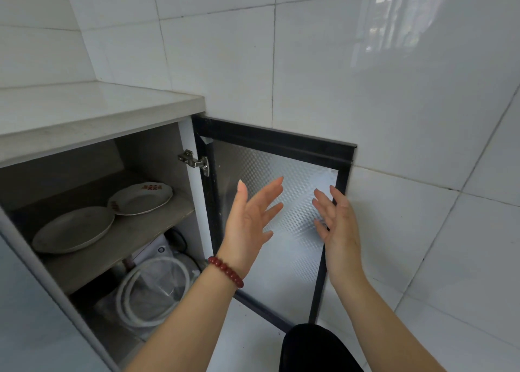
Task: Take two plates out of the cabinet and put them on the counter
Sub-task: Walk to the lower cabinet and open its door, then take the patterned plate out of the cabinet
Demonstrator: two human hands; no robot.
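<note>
Under the white counter (92, 110) the cabinet (112, 203) stands open, both plates (73, 232) (140, 198) on its shelf at nine o'clock from the left hand (250, 225) and right hand (337, 219), spread and empty: nothing lifted yet.

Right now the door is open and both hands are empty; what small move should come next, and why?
Probably reach the left hand leftward into the cabinet toward the patterned plate on the shelf. Both hands hover open before the door, holding nothing, and both plates still lie inside; the plain plate sits beside it.
</note>
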